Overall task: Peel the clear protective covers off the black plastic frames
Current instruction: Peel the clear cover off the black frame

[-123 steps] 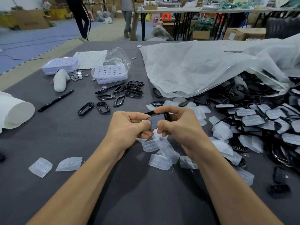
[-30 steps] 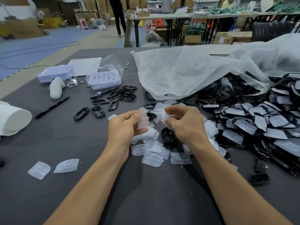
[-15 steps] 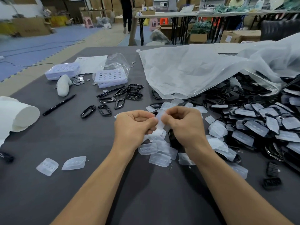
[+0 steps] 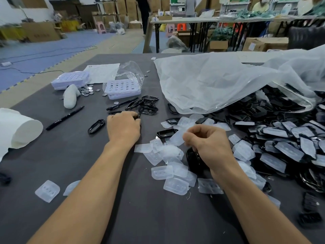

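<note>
My left hand [image 4: 123, 129] reaches to the left, where its curled fingers close on a black frame [image 4: 136, 115] that is mostly hidden under the hand. Bare black frames [image 4: 149, 106] lie just beyond it, and one more frame [image 4: 96, 126] lies to its left. My right hand [image 4: 209, 143] pinches a clear cover [image 4: 177, 136] above a black shell [image 4: 192, 159] on the table. Loose clear covers [image 4: 168, 171] lie between my arms. A heap of covered frames [image 4: 281, 147] fills the right side.
A big clear bag [image 4: 219, 81] lies over the heap at the back. Two lilac trays [image 4: 123, 88], coins [image 4: 88, 90], a white lump [image 4: 70, 95], a black pen [image 4: 65, 118] and a white paper roll [image 4: 19, 131] sit on the left. Two covers [image 4: 47, 191] lie near my left forearm.
Both hands pinched a clear cover together half a second ago. My left hand has since moved left to the bare frames; my right hand stays with the cover.
</note>
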